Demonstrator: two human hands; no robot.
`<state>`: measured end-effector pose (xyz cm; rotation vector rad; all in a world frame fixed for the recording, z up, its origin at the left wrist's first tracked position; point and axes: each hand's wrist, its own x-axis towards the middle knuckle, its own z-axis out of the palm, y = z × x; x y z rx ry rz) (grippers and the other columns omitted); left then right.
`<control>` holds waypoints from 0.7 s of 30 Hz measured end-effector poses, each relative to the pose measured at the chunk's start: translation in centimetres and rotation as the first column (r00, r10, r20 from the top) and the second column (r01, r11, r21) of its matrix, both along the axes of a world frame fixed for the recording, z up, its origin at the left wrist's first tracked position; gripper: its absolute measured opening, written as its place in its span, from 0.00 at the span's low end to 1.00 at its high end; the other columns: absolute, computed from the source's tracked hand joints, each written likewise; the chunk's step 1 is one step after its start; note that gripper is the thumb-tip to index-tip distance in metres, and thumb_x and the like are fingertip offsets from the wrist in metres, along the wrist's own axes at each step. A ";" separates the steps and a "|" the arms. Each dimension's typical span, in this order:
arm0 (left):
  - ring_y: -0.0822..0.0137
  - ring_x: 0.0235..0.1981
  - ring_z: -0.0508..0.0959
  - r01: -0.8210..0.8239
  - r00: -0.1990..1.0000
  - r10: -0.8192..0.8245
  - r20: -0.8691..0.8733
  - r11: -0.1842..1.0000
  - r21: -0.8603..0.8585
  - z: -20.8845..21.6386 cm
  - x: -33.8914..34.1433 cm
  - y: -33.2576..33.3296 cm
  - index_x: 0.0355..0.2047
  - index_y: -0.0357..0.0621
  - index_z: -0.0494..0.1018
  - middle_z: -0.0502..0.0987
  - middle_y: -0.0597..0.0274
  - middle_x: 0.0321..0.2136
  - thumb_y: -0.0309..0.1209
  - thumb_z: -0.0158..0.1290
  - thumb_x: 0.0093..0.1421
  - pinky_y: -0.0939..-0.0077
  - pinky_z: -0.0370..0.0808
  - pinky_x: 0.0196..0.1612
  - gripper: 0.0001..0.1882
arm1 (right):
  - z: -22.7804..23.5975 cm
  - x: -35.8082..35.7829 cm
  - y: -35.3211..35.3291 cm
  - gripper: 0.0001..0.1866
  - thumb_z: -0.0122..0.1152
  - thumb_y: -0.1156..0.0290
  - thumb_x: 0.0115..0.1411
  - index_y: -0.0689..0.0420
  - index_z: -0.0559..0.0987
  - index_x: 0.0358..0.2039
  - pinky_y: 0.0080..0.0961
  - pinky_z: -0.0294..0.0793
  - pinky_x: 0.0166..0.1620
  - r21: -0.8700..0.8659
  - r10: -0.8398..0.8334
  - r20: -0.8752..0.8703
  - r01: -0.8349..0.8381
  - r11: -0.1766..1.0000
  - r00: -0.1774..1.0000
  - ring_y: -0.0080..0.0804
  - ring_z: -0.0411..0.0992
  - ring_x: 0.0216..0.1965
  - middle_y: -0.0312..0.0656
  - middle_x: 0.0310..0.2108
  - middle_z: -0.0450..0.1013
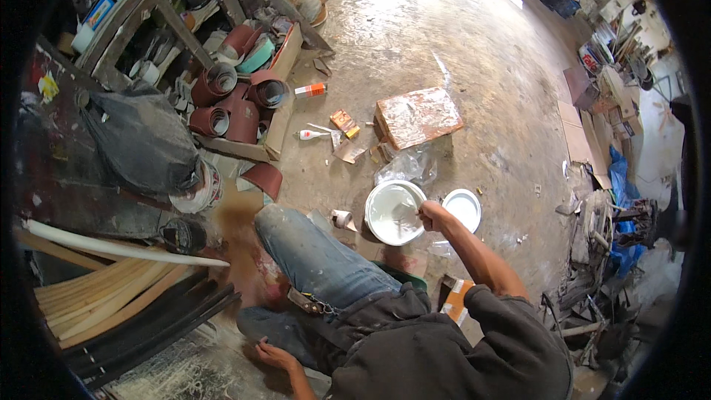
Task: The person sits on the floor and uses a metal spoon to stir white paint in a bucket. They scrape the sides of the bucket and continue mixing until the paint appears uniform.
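Observation:
My right hand is closed at the right rim of a white bucket. The bucket holds white, paste-like material. A greyish shape shows inside near the fist, but what the fingers grip is too small to tell. Just right of the bucket lies a round white lid on the floor. Low beside my bent leg, my left hand hangs with its fingers apart and nothing in them.
A whitened brown box stands ahead, near a small white bottle. Sandpaper-like brown rolls fill a crate on the left. Wooden strips lie lower left. Scrap and blue plastic pile up rightward. A brown blur is unclear.

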<state>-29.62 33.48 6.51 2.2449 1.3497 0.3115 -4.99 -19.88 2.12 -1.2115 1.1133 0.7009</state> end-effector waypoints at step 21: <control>0.48 0.38 0.73 0.031 0.991 -0.026 -0.129 0.999 0.034 0.2 1.4 1.4 0.34 0.39 0.77 0.75 0.50 0.36 0.37 0.36 0.65 0.57 0.68 0.44 0.20 | 3.7 1.1 7.8 0.14 0.46 0.68 0.55 0.63 0.77 0.26 0.30 0.65 0.16 -0.357 0.719 0.099 -0.650 0.671 0.688 0.33 0.67 0.13 0.44 0.15 0.70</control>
